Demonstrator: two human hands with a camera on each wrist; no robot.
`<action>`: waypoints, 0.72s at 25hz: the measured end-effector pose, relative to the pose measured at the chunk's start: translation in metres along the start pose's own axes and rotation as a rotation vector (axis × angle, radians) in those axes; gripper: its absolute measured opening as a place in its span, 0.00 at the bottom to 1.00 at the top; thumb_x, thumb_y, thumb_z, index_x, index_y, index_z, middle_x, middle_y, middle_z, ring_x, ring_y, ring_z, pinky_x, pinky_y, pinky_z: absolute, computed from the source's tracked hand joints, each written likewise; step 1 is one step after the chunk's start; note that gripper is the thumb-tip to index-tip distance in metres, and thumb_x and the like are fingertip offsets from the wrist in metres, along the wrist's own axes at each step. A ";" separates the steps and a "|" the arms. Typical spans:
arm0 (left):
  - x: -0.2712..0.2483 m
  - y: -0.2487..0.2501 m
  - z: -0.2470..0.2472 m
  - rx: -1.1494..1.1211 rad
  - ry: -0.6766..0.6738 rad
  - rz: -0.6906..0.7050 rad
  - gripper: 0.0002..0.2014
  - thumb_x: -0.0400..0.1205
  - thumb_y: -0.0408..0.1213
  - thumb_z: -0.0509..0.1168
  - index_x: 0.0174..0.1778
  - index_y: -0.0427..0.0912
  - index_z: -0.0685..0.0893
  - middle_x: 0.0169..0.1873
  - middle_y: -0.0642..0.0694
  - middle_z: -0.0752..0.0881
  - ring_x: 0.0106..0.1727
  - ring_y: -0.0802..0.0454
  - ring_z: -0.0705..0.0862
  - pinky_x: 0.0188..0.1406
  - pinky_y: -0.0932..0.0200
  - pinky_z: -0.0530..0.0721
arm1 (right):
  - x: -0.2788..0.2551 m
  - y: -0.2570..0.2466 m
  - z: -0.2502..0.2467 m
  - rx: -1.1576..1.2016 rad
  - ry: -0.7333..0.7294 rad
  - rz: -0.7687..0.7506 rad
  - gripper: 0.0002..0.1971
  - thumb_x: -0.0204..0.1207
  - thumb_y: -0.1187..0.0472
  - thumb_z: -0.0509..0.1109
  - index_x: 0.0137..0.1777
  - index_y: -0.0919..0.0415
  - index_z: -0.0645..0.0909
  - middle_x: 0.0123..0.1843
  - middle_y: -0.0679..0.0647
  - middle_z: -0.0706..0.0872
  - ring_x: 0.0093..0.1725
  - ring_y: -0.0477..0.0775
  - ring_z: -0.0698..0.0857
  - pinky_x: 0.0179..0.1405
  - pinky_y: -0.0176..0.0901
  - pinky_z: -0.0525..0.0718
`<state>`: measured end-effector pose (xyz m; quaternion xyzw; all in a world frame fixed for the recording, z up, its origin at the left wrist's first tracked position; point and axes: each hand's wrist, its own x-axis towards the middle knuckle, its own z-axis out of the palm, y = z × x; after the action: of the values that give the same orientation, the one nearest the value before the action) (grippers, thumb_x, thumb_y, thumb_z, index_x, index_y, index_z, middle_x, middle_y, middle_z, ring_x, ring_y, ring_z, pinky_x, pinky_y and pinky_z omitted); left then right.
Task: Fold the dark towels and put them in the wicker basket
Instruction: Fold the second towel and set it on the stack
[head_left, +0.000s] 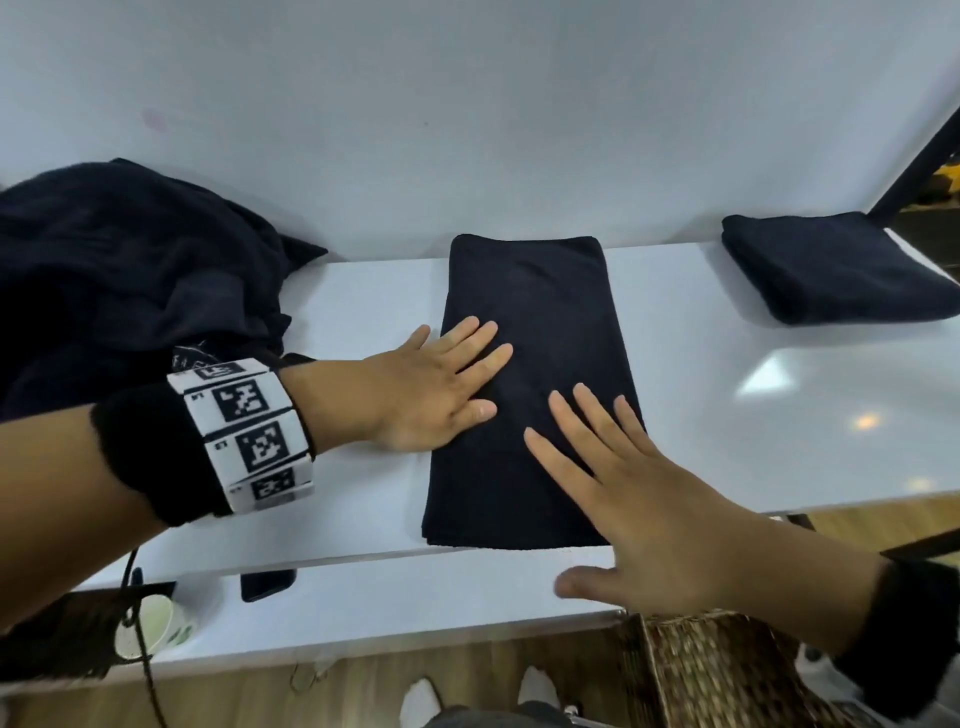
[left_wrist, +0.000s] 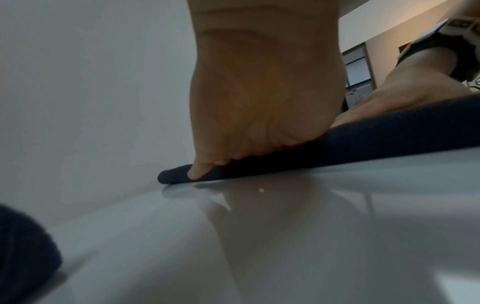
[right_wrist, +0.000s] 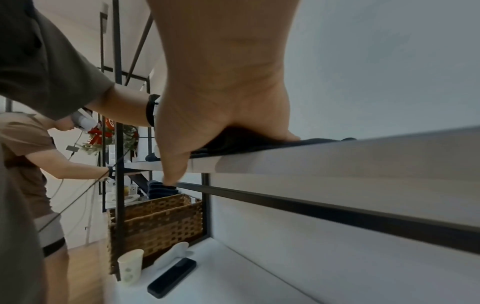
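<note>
A dark towel (head_left: 540, 312), folded into a long strip, lies flat in the middle of the white shelf (head_left: 727, 415). My left hand (head_left: 441, 384) rests flat on its left edge with straight fingers; the left wrist view shows that palm (left_wrist: 259, 102) on the towel (left_wrist: 363, 144). My right hand (head_left: 623, 483) lies flat on the towel's near right part, thumb past the shelf's front edge; the right wrist view shows it (right_wrist: 223, 115) pressing the towel (right_wrist: 249, 144). A folded dark towel (head_left: 831, 265) sits at the far right. A heap of unfolded dark towels (head_left: 119, 270) lies at left. The wicker basket (head_left: 717, 670) stands below at right.
On a lower white shelf (head_left: 415, 597) lie a dark phone-like slab (head_left: 267, 583) and a paper cup (head_left: 156, 623), with a black cable (head_left: 140, 654) beside it. A white wall backs the shelf. Another person (right_wrist: 28, 164) works at a rack beyond a wicker basket (right_wrist: 155, 224).
</note>
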<state>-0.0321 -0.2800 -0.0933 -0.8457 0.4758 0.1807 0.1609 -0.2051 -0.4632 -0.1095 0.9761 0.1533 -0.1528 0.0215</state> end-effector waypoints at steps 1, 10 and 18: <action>0.000 0.000 0.000 -0.011 -0.012 -0.004 0.33 0.88 0.57 0.37 0.85 0.49 0.32 0.85 0.45 0.31 0.85 0.48 0.29 0.85 0.39 0.40 | -0.002 0.006 0.003 -0.019 0.042 -0.035 0.53 0.73 0.29 0.62 0.87 0.49 0.35 0.87 0.58 0.32 0.85 0.64 0.31 0.80 0.58 0.33; -0.081 0.033 0.040 -0.018 0.085 0.176 0.51 0.77 0.75 0.50 0.86 0.49 0.35 0.85 0.48 0.30 0.84 0.51 0.27 0.83 0.46 0.33 | -0.041 0.038 0.024 -0.008 0.403 -0.253 0.35 0.54 0.62 0.89 0.64 0.59 0.85 0.68 0.57 0.86 0.72 0.58 0.81 0.68 0.51 0.82; -0.103 0.045 0.049 -0.249 0.418 0.280 0.23 0.78 0.45 0.62 0.71 0.56 0.76 0.68 0.57 0.84 0.76 0.55 0.76 0.78 0.55 0.65 | -0.055 0.038 -0.021 0.684 0.226 -0.071 0.12 0.75 0.59 0.77 0.51 0.38 0.83 0.36 0.39 0.88 0.30 0.42 0.84 0.31 0.22 0.75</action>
<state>-0.1280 -0.2038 -0.0940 -0.8039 0.5848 0.0798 -0.0727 -0.2373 -0.5135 -0.0730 0.9315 0.1286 -0.0871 -0.3289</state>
